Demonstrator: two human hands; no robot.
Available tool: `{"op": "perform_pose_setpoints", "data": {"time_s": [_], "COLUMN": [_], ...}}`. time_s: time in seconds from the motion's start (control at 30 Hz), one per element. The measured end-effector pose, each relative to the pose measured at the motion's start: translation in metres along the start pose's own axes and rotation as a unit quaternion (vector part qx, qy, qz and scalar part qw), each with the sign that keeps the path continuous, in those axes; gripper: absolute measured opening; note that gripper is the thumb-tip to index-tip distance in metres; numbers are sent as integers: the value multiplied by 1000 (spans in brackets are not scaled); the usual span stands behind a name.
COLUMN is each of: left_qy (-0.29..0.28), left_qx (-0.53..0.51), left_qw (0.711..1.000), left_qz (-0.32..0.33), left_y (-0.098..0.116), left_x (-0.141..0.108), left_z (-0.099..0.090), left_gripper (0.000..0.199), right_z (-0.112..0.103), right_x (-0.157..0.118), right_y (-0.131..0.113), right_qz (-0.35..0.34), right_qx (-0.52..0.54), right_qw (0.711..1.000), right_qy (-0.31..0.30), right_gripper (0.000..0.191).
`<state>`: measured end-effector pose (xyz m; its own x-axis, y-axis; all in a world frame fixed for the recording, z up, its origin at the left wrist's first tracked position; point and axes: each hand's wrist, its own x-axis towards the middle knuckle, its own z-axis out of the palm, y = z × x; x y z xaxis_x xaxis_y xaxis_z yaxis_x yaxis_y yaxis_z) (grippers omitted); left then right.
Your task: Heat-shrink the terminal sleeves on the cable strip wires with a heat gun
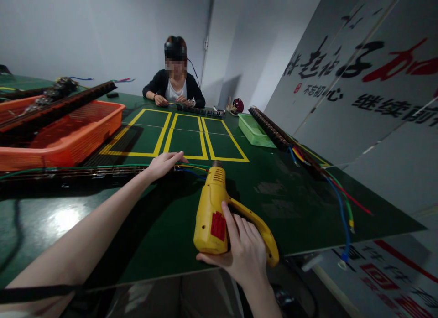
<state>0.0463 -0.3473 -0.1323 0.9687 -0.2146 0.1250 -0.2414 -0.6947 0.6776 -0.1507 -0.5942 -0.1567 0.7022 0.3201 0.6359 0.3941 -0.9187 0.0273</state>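
Observation:
My right hand point(244, 240) grips a yellow heat gun point(209, 208) with a red panel, its fingers lying along the body and the thumb behind the rear end. The metal nozzle points away from me, close to coloured wires point(196, 169). My left hand point(167, 164) is bent over the right end of a long dark strip point(85, 177), from which those green, yellow, red and blue wires come out. Its fingertips are partly hidden, but they appear closed on the wired end.
An orange basket point(102, 122) holding dark strips stands at left. Yellow tape rectangles point(186, 156) mark the green table point(280, 217). At right, another wired strip point(273, 131) leans on a green basket point(253, 133). A person point(176, 85) sits opposite, hands on another strip point(201, 111).

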Motion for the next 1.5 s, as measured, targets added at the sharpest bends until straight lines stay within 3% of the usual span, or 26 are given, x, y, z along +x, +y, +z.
{"op": "perform_pose_setpoints", "data": {"time_s": [0.33, 0.43, 0.53, 0.63, 0.77, 0.87, 0.97, 1.07, 1.2, 1.37, 1.5], "left_qy": [-10, 14, 45, 49, 60, 102, 116, 113, 147, 266, 328], "left_qx": [-44, -61, 26, 143, 266, 303, 318, 297, 337, 408, 430], "left_qw": [999, 993, 982, 968, 951, 942, 938, 943, 921, 852, 810], "left_qz": [13, 96, 183, 200, 143, 100, 80, 98, 126, 193, 226], "left_y": [-4, -4, -8, -29, -85, -122, -136, -132, -117, -103, -98], "left_x": [2, 1, -11, -36, -84, -111, -118, -112, -111, -120, -122], "left_z": [0, -6, -24, -50, -79, -88, -87, -82, -77, -73, -70], "left_gripper": [72, 69, 57, 47, 46, 55, 57, 53, 47, 41, 37], "right_z": [15, 18, 17, 15, 21, 30, 34, 31, 11, -7, 1], "right_x": [11, 10, 7, 4, 2, 4, 9, 16, 28, 68, 108], "right_y": [-47, -57, -61, -62, -68, -76, -85, -90, -79, -37, -9], "right_qz": [-12, -25, -45, -62, -78, -93, -125, -97, -68, -78, -103], "right_qx": [53, 69, 74, 104, 137, 153, 183, 243, 284, 128, 67], "right_qw": [998, 997, 996, 992, 986, 982, 972, 963, 955, 988, 992], "right_qy": [-5, -11, -21, -36, -56, -62, -81, -62, -52, -25, -39], "right_gripper": [106, 107, 109, 99, 77, 72, 73, 90, 82, 60, 75]}}
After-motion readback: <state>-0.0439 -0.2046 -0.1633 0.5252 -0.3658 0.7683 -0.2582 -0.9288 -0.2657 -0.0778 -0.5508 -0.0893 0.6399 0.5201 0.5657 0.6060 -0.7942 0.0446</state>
